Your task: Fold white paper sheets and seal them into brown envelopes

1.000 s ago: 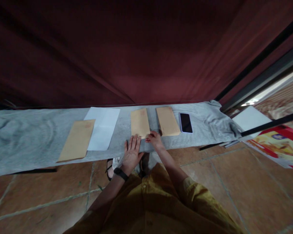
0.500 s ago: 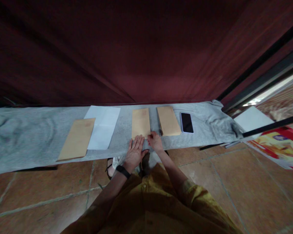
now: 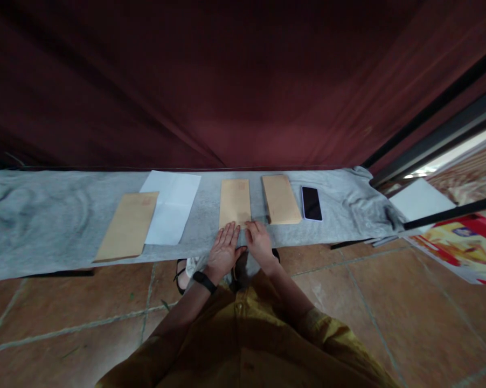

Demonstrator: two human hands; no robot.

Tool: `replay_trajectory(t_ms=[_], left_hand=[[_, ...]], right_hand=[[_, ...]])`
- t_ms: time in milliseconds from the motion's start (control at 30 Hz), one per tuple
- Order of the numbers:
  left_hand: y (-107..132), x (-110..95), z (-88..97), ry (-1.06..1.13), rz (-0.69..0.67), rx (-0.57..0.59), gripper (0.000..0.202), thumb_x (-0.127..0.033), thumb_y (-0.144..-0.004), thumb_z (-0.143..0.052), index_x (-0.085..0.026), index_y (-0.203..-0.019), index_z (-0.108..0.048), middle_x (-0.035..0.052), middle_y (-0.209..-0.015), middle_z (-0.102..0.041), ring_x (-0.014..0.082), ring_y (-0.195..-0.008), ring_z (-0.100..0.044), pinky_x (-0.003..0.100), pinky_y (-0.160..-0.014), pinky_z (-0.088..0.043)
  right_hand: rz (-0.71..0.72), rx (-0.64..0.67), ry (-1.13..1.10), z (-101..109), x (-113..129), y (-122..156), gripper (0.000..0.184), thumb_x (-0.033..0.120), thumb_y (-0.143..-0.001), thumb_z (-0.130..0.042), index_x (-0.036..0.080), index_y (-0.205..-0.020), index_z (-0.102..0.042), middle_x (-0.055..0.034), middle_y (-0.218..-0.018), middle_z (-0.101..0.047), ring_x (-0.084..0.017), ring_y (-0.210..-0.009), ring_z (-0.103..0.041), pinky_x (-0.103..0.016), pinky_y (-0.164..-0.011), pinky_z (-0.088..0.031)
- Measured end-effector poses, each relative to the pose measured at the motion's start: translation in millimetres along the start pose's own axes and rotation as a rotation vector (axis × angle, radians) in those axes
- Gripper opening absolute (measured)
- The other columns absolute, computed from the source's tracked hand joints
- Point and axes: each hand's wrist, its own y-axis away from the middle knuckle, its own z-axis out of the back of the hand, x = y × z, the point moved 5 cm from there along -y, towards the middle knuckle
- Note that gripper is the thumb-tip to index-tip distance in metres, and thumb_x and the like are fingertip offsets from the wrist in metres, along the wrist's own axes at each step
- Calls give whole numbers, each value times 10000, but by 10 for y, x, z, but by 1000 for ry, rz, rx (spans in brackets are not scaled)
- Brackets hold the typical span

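Middle envelope (image 3: 235, 200) — left hand (image 3: 223, 252), right hand (image 3: 259, 245) on near edge

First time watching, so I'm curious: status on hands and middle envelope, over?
Left hand on middle envelope, near edge; right hand at its near right corner. Lying flat on gray cloth. Phone and envelope stack apart, rightward.

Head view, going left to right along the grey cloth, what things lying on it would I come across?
Left envelope → white paper → middle envelope → envelope stack → phone.
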Motion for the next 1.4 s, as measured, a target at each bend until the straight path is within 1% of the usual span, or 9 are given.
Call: replay_trajectory(t_ms=[100, 167, 233, 433, 633, 933, 1133, 1233, 1400], left_hand=[[8, 20, -15, 11, 0, 4, 659, -330, -967, -465, -22, -1542, -373, 204, -1630, -346, 284, -1541, -282, 463, -1268, -260], [12, 33, -20, 20, 5, 1, 655, -298, -960, -453, -10, -1542, -365, 209, -1623, -360, 275, -1532, -308, 449, -1264, -270], [13, 36, -21, 22, 10, -7, 645, -290, -960, -443, -14, -1539, -373, 208, -1615, -377, 274, -1523, -327, 446, -1258, -282], [22, 16, -11, -8, 35, -17, 630, -304, -969, -432, -19, -1529, -390, 213, -1605, -393, 286, -1527, -315, 467, -1256, -279], [48, 25, -2, -26, 46, -14, 664, -360, -978, -439, 1, -1532, -376, 235, -1603, -379, 304, -1540, -278, 485, -1250, -279], [100, 102, 8, -47, 95, -52, 726, -481, -998, -430, 5, -1534, -379, 241, -1605, -366, 326, -1527, -305, 493, -1249, -265], [170, 202, 34, -48, 150, -81, 718, -500, -1015, -388, -26, -1553, -356, 231, -1596, -390, 322, -1512, -341, 495, -1236, -287], [191, 231, 53, -27, 175, -94, 732, -519, -1012, -385, -38, -1562, -346, 239, -1584, -405, 331, -1510, -344, 518, -1226, -302], [171, 240, 87, -23, 190, -111, 701, -515, -1018, -366, -58, -1550, -379, 238, -1564, -440, 342, -1491, -379, 548, -1217, -305]], right_hand=[[205, 54, -56, -58, 103, 79, 365, 226, -1040, -446, 188, -1366, -605, -112, -1356, -648, -223, -1292, -573, -403, -1141, -437], [263, 78, -53, -85, 128, 116, 410, 245, -1049, -442, 177, -1438, -552, -104, -1434, -605, -213, -1349, -531, -410, -1190, -393], [279, 91, -24, -100, 125, 140, 433, 255, -1055, -434, 169, -1469, -526, -103, -1469, -581, -214, -1369, -517, -415, -1210, -371], [281, 99, 60, -120, 88, 191, 437, 282, -1062, -433, 140, -1462, -537, -106, -1498, -559, -221, -1416, -479, -415, -1227, -342], [257, 72, 112, -147, 59, 235, 454, 307, -1068, -429, 163, -1493, -497, -95, -1553, -498, -230, -1451, -433, -455, -1239, -297], [174, 35, 135, -126, 17, 259, 467, 314, -1076, -402, 149, -1507, -471, -105, -1567, -479, -239, -1444, -439, -464, -1235, -280], [142, 11, 127, -128, -33, 280, 492, 329, -1067, -426, 142, -1521, -451, -126, -1559, -485, -250, -1448, -435, -478, -1234, -281], [132, -6, 118, -132, -49, 289, 495, 328, -1065, -428, 145, -1525, -447, -133, -1558, -485, -259, -1445, -439, -492, -1229, -287], [118, -29, 113, -137, -66, 298, 498, 332, -1064, -427, 152, -1528, -447, -128, -1554, -492, -274, -1439, -446, -503, -1220, -292]])
